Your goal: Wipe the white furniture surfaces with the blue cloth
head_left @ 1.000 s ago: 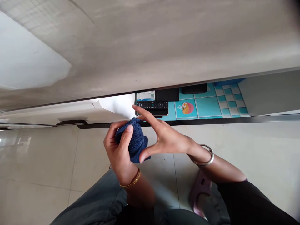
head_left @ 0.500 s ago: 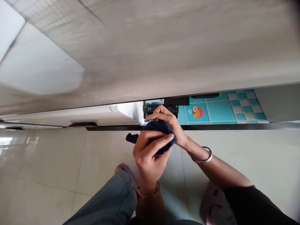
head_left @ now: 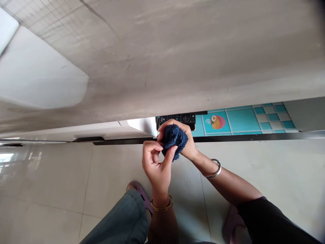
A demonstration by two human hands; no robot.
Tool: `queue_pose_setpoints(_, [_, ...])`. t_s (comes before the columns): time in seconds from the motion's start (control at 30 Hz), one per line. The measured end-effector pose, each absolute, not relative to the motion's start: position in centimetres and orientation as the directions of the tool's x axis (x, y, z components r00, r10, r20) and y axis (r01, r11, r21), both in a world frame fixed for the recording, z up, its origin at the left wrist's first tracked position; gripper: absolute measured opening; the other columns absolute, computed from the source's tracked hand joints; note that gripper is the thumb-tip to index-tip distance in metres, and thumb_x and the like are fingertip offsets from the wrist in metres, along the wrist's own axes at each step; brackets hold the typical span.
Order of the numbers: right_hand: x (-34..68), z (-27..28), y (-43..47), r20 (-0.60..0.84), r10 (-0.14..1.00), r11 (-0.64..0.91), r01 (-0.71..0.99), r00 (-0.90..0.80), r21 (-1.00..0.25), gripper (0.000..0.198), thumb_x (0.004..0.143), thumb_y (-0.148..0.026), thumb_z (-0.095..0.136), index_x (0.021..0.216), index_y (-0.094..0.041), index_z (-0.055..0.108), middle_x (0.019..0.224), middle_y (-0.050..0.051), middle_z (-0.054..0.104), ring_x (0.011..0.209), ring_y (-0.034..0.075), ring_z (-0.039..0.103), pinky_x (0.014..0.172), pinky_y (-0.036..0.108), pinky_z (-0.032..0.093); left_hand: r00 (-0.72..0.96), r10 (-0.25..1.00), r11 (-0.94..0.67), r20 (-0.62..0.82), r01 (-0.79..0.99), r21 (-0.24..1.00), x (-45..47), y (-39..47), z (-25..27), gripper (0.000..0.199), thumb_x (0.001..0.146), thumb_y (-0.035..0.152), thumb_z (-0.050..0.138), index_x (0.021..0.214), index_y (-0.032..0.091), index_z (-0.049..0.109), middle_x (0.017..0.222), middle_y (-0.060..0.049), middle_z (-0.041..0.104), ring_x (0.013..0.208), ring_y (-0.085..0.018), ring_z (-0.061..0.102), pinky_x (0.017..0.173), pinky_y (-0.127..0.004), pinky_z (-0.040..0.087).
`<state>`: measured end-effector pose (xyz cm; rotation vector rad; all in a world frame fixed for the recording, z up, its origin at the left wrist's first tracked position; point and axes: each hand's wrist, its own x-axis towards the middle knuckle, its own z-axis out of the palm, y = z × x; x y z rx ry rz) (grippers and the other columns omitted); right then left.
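A bunched navy-blue fuzzy cloth (head_left: 175, 139) is held between my two hands, above the black lower edge of the cabinet. My right hand (head_left: 190, 145), with a silver bangle at the wrist, wraps it from behind and the right side. Its fingers curl over the far side. My left hand (head_left: 157, 166), with a gold bangle, is closed at the cloth's near left side; its thumb presses on the cloth and its bent fingers touch the edge. Part of the left fingers' contact is hard to see.
Beyond the cloth, a black remote control (head_left: 186, 118) lies in an open recess lined with a teal tiled-pattern sheet (head_left: 241, 121). A grey marbled countertop (head_left: 162, 67) overhangs the recess. White drawer fronts (head_left: 106, 130) stand at left. Below are floor tiles (head_left: 114, 176) and my shoes (head_left: 144, 198).
The cloth has become more compactly bunched, and its dark tail at the left no longer shows. My left hand has shifted from over the cloth to its near left side.
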<state>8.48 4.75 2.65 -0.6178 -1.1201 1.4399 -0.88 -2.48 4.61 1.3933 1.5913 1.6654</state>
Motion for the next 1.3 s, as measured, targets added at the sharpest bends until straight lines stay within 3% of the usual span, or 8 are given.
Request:
queue_pose_setpoints(0.17, [8.7, 2.9, 4.8, 0.231, 0.908, 0.01, -0.534, -0.35, -0.846, 0.027, 0.077, -0.034, 0.084, 0.099, -0.022, 0.074, 0.097, 0.004, 0.078, 0.091, 0.02, 0.074, 0.085, 0.033, 0.061, -0.561, 0.754, -0.248, 0.341, 0.237, 0.939, -0.8, -1.3, 3.5, 0.024, 0.079, 0.018, 0.08, 0.092, 0.022, 0.06, 0.095, 0.0, 0.061, 0.086, -0.012, 0.064, 0.074, -0.022, 0.053])
queue_pose_setpoints(0.3, [7.9, 2.1, 4.5, 0.21, 0.865, -0.118, -0.591, -0.456, -0.798, 0.023, 0.087, -0.042, 0.072, 0.1, -0.024, 0.077, 0.11, 0.006, 0.077, 0.115, 0.025, 0.069, 0.106, 0.042, 0.055, -0.677, 0.728, -0.178, 0.111, -0.03, 0.984, 0.5, 0.0, 0.9, 0.037, 0.072, 0.033, 0.085, 0.088, 0.024, 0.053, 0.09, 0.003, 0.059, 0.082, -0.012, 0.063, 0.076, -0.024, 0.053])
queue_pose_setpoints(0.47, [7.9, 1.4, 4.0, 0.197, 0.934, -0.03, -0.619, -0.297, -0.785, 0.031, 0.089, -0.031, 0.064, 0.061, -0.022, 0.057, 0.056, -0.002, 0.055, 0.066, 0.017, 0.062, 0.08, 0.037, 0.057, -0.416, 0.891, -0.007, -0.182, -0.414, 0.91, 1.4, 0.4, -2.4, 0.068, 0.058, 0.066, 0.088, 0.107, 0.028, 0.061, 0.104, -0.003, 0.064, 0.105, -0.023, 0.067, 0.092, -0.036, 0.056])
queue_pose_setpoints(0.6, [7.6, 1.8, 4.3, 0.16, 0.949, 0.005, -0.491, -0.273, -0.871, 0.012, 0.083, -0.013, 0.064, 0.084, -0.024, 0.057, 0.062, -0.007, 0.055, 0.051, 0.011, 0.05, 0.058, 0.028, 0.048, -0.318, 0.904, 0.051, -0.284, -0.579, 0.813, 1.2, -0.3, -3.4, 0.067, 0.062, 0.071, 0.082, 0.11, 0.027, 0.065, 0.113, -0.005, 0.067, 0.122, -0.026, 0.063, 0.102, -0.035, 0.051])
queue_pose_setpoints(0.7, [6.0, 1.4, 5.1, 0.109, 0.962, -0.022, -0.471, -0.249, -0.882, 0.026, 0.084, -0.015, 0.062, 0.103, -0.027, 0.049, 0.07, -0.008, 0.058, 0.051, 0.01, 0.051, 0.05, 0.024, 0.044, -0.301, 0.907, 0.042, -0.293, -0.629, 0.776, 0.7, -0.5, -3.4, 0.06, 0.068, 0.068, 0.075, 0.111, 0.026, 0.069, 0.124, -0.007, 0.068, 0.13, -0.03, 0.059, 0.107, -0.038, 0.049])
queue_pose_setpoints(0.87, [3.3, -0.4, 6.6, 0.112, 0.978, 0.052, -0.312, -0.177, -0.949, 0.022, 0.081, -0.016, 0.063, 0.099, -0.024, 0.053, 0.098, -0.002, 0.062, 0.066, 0.008, 0.055, 0.064, 0.023, 0.05, -0.239, 0.944, 0.059, -0.227, -0.555, 0.83, -0.5, 0.2, -4.0, 0.084, 0.071, 0.093, 0.052, 0.118, 0.026, 0.071, 0.14, -0.011, 0.064, 0.141, -0.033, 0.052, 0.102, -0.038, 0.052])
queue_pose_setpoints(1.03, [3.1, -0.6, 7.9, 0.172, 0.966, 0.122, -0.247, -0.191, -0.961, 0.008, 0.079, -0.018, 0.06, 0.08, -0.021, 0.053, 0.08, -0.003, 0.057, 0.071, 0.011, 0.053, 0.069, 0.025, 0.044, -0.249, 0.933, 0.09, -0.261, -0.539, 0.838, -1.3, 1.3, -3.8, 0.088, 0.074, 0.096, 0.044, 0.121, 0.026, 0.071, 0.147, -0.01, 0.061, 0.145, -0.031, 0.049, 0.1, -0.032, 0.053])
queue_pose_setpoints(1.3, [3.0, 1.6, 8.7, 0.332, 0.921, 0.266, -0.291, -0.206, -0.919, 0.023, 0.08, -0.011, 0.05, 0.071, -0.023, 0.032, 0.07, -0.004, 0.035, 0.068, 0.012, 0.03, 0.065, 0.027, 0.03, -0.301, 0.925, 0.001, -0.23, -0.603, 0.798, -1.0, 2.5, -1.1, 0.08, 0.079, 0.083, 0.061, 0.137, 0.029, 0.065, 0.151, -0.008, 0.058, 0.146, -0.029, 0.049, 0.108, -0.034, 0.053])
